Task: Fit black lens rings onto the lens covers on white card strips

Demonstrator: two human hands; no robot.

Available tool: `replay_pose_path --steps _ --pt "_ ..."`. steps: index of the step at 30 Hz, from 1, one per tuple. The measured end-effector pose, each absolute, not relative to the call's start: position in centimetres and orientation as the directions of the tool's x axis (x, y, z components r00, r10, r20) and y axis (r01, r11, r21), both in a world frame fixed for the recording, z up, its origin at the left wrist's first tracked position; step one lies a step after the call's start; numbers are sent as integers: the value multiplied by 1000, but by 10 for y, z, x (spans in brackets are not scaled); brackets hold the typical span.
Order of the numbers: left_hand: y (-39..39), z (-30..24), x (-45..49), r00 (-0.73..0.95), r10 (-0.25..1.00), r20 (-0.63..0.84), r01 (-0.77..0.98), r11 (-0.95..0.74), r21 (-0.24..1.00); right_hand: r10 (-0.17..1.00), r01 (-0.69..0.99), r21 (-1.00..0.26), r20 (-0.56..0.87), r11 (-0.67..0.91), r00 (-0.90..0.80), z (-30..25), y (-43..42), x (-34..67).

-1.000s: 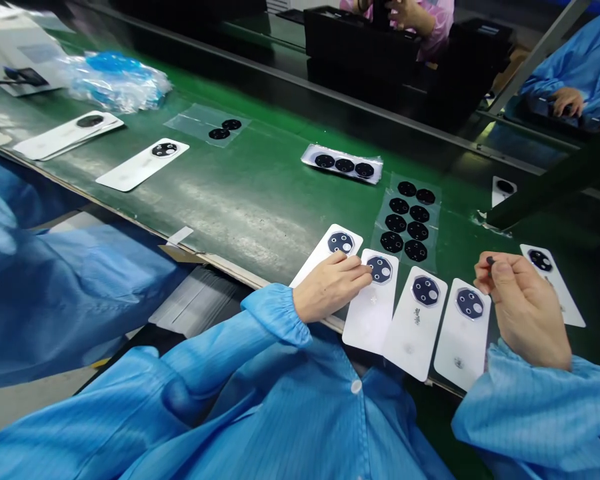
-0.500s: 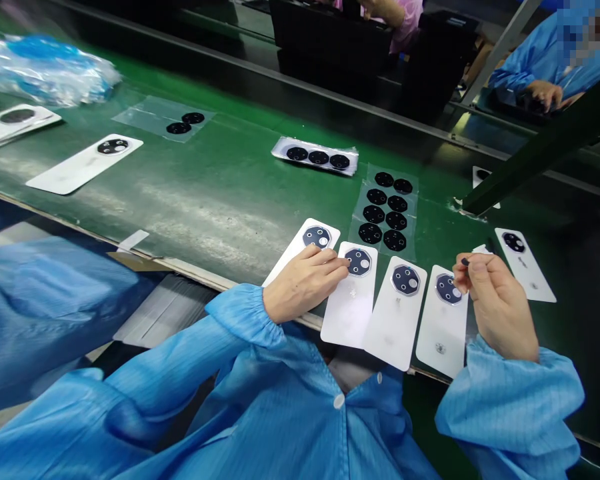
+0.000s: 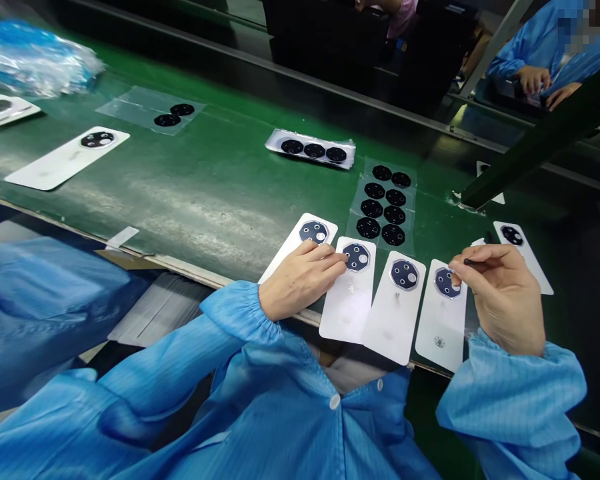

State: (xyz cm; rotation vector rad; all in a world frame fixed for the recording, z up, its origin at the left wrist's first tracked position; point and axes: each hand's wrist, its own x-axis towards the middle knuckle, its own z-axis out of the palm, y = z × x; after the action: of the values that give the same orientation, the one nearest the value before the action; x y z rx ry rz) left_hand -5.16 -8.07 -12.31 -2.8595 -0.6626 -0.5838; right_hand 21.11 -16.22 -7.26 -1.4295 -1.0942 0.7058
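Four white phone back panels lie in a fanned row before me, each with a dark camera plate with round holes. My left hand (image 3: 305, 277) lies over the leftmost panel (image 3: 283, 257), its fingers together and curled. Its fingertips touch the edge of the camera plate on the second panel (image 3: 347, 310); anything between them is hidden. The third panel (image 3: 393, 323) lies untouched between my hands. My right hand (image 3: 505, 293) is closed in a pinch over the camera plate of the fourth panel (image 3: 440, 323). A small thin dark tool (image 3: 470, 263) shows between its fingers, mostly hidden.
A clear sheet with several black octagonal pieces (image 3: 372, 209) lies behind the panels. Further back sit a stack of such sheets (image 3: 280, 141) and another sheet (image 3: 130, 107). More panels (image 3: 55, 163) lie left and right (image 3: 533, 267). A green post (image 3: 525, 147) slants up at right. A co-worker's hands (image 3: 535, 80) show beyond.
My right hand has moved slightly left and turned, bringing its fingertips over the fourth panel's camera plate. My left hand stays on the panels. The whole view has shifted a little.
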Motion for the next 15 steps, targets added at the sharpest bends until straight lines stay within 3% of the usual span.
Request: replay_pose_path --steps 4,15 --pt "-81 -122 -51 825 387 413 445 -894 -52 912 255 -967 89 -18 401 -73 -164 210" --pt "-80 -126 -53 831 388 399 425 -905 -7 902 352 -936 149 -4 405 -69 -169 204"
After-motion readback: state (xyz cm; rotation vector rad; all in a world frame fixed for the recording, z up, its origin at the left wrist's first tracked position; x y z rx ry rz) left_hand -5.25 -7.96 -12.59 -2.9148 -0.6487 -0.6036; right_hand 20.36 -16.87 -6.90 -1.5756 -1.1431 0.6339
